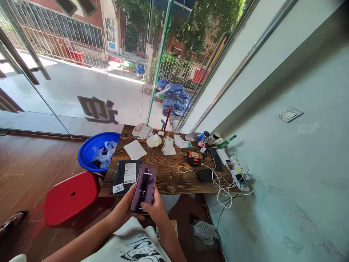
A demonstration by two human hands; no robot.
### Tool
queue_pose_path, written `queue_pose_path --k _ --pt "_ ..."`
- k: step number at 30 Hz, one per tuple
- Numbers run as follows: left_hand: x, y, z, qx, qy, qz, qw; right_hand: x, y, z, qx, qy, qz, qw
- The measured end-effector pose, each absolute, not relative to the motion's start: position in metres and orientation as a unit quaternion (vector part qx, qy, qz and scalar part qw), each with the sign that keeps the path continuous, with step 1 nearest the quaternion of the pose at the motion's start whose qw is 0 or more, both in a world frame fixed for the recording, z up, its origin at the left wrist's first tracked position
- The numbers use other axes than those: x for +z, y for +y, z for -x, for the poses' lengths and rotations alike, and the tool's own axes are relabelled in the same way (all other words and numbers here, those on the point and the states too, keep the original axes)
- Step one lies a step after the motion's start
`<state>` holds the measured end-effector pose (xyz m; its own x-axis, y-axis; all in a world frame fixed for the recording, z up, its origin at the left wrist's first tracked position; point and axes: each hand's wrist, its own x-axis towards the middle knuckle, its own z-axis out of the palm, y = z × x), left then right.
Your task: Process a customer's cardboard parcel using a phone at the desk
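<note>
One phone (147,182) is clasped by both hands (127,201) at the desk's (169,167) near edge; its pattern (143,191) seems part-traced, unfinished.

The number 5015 can be read on a white sticker (118,188) on a black parcel (119,171), whose larger label (130,172) is too finely printed to be read. A 7-shaped white line is shown on the phone (144,189), and a QR code is carried by a blue canister (204,137).
</note>
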<state>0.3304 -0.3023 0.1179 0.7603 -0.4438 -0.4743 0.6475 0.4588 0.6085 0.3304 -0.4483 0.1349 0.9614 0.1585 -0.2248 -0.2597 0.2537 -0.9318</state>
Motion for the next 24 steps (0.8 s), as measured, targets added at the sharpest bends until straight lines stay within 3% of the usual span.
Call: queue_pose_path --k 3,9,24 --pt "0.124 -0.302 -0.331 -0.313 0.121 -0.411 0.848 0.134 -0.447 -0.33 0.124 0.073 0.577 0.804" --pt "0.131 -0.3 -0.334 -0.344 0.111 -0.374 0.854 0.113 -0.433 -0.321 -0.009 0.169 0.637 0.752" --pt "0.139 -0.298 -0.342 -0.367 0.024 -0.38 0.849 0.113 -0.432 -0.325 -0.03 0.127 0.579 0.805"
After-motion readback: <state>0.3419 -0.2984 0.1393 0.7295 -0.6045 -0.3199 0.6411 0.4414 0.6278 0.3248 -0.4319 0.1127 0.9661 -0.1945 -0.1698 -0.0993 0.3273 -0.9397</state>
